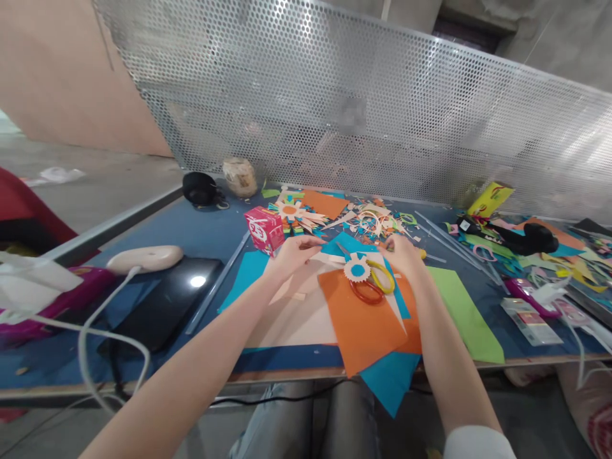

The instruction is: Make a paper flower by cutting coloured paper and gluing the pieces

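Observation:
Both my hands are over the paper sheets at the middle of the table. My left hand (pixel 297 252) has its fingers pinched at the left end of a blue paper piece (pixel 352 241). At the other end of this piece, my right hand (pixel 400 252) is closed with bent fingers; its fingertips are partly hidden. Just below, a white toothed paper ring (pixel 357 269) shows blue through its centre. It lies over scissors (pixel 367 292) with a yellow and a red-orange handle loop. Under them are an orange sheet (pixel 366 331) and a pale peach sheet (pixel 301 322).
A pink box (pixel 264 231) stands beyond my left hand. Paper scraps (pixel 375 220) are heaped behind. A green sheet (pixel 466 312) lies right, a black phone (pixel 165 303) and white cable (pixel 86 328) left. A perforated metal screen (pixel 306 95) borders the table's back.

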Available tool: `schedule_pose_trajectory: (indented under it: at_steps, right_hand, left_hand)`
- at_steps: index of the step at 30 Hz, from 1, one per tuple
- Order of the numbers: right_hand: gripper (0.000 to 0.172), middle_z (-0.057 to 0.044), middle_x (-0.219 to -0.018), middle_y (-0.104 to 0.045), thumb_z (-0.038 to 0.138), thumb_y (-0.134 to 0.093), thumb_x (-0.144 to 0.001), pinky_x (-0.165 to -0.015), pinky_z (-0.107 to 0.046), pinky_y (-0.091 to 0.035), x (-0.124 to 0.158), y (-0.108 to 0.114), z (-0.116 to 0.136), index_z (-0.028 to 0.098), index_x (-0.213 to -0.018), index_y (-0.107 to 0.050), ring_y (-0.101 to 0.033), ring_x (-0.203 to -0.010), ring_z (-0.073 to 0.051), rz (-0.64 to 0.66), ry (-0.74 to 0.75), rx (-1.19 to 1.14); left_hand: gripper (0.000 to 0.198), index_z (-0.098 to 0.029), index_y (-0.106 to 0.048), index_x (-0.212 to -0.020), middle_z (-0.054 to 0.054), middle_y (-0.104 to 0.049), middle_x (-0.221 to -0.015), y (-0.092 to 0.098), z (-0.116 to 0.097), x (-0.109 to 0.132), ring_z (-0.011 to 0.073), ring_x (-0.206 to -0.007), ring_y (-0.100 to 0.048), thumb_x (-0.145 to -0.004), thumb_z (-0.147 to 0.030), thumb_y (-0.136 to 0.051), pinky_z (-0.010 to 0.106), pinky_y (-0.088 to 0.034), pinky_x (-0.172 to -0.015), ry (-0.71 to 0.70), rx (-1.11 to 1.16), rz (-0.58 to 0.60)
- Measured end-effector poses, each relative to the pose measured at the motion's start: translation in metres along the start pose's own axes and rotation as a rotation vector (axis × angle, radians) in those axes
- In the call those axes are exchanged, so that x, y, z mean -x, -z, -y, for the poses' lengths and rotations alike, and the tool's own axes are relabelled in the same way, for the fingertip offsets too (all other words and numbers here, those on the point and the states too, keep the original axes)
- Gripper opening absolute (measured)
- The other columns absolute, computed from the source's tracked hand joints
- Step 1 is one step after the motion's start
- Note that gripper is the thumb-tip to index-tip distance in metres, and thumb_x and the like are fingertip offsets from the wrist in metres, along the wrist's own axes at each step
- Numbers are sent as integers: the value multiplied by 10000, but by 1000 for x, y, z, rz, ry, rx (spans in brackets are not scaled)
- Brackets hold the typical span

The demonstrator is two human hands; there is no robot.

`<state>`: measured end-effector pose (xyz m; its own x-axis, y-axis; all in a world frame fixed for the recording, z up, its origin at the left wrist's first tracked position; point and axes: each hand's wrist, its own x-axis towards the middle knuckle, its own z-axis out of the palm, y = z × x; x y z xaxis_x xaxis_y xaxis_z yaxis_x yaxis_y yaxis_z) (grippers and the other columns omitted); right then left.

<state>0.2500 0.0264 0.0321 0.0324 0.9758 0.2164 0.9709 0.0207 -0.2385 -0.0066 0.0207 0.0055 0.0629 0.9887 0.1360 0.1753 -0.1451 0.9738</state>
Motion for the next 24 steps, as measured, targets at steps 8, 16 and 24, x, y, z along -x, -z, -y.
schedule_pose_trajectory:
  at_steps: [8,16,24]
  right_hand:
    - [313,-68,-948,-630,434,-626,-700,-711,-287,-388,10,-12,26,183,-867,-544,-578,-905,-213,269,182,-83]
    - [188,-19,-797,-599,270,-650,-654,-642,-249,-365,8,-7,27,189,-729,-497,-556,-774,-170,222,93,-307]
    - [236,27,-644,-533,335,-628,-654,-587,-247,-397,5,-7,26,194,-639,-439,-506,-593,-116,162,212,-910]
  left_hand:
    - [295,-140,-666,-859,54,-661,-849,-4,-8,3,107,-571,-535,-604,-286,-655,243,-481,-523,10,-15,15]
    - [339,-116,-635,-861,63,-642,-823,-7,-8,4,140,-653,-570,-583,-306,-670,252,-483,-534,28,8,-4]
    - [260,-147,-672,-811,1,-615,-646,-4,-3,2,89,-518,-497,-597,-294,-677,224,-429,-515,15,-16,-71]
